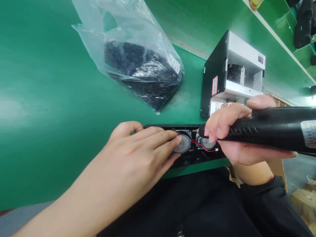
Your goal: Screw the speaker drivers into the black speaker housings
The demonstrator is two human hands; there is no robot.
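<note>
A long black speaker housing (190, 161) lies on the green worktop, with two round speakers in it. My left hand (145, 148) reaches over its left part, fingers close together, holding it down. Its fingertips press on the left speaker (184, 144); the palm covers the housing's left part. My right hand (232, 128) is wrapped around a black electric screwdriver (271, 128), held nearly level. The driver's bit (194, 130) points left, at the frame between the two speakers. A red and black cable (206, 150) with a small white plug crosses the right speaker (208, 143).
Behind the housing lies a clear plastic bag (145, 62) of black parts. A black and silver machine (232, 75) with a red switch stands at the back right, close to my right hand. Cardboard boxes (304, 200) are at the lower right, beyond the worktop (49, 131).
</note>
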